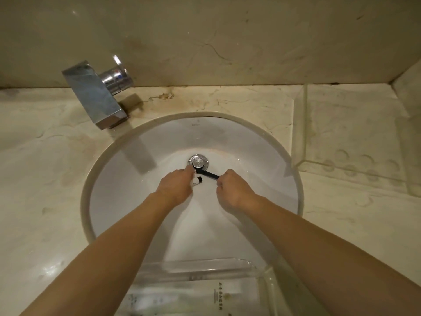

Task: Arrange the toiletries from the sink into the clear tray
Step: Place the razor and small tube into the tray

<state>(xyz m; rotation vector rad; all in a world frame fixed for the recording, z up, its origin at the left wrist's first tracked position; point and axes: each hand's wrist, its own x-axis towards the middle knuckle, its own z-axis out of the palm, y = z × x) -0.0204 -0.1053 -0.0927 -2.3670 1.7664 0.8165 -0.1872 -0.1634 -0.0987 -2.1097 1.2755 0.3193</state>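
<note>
**Two hands down in the basin, two toiletries by the drain**

Counted: two bare hands, two toiletries in the sink (141, 156), one drain plug (198, 161), one faucet (95, 94), and two clear trays.

The right hand (232, 190) is curled closed around the near end of a slim black toothbrush (208, 173). The handle runs out from its fingers up and to the left, and the far end lies against the chrome drain plug, just beyond the knuckles of both hands.

The left hand (176, 188) reaches toward the same spot, its fingertips touching down at the plug's near left edge. A small white tube with a black cap (197, 180) pokes out from under this hand on its right side, lying in the gap between the two hands and just below the toothbrush. The palm covers most of the tube, so I cannot tell whether the fingers grip it or merely rest over it.

One clear tray (205, 267) stands at the near edge of the frame, between the two forearms and behind the wrists; white sachets (196, 295) with printed text lie in it. A second clear tray (300, 133) sits on the marble counter (45, 156) well to the right of the right hand. The faucet stands beyond and to the left of the left hand.
</note>
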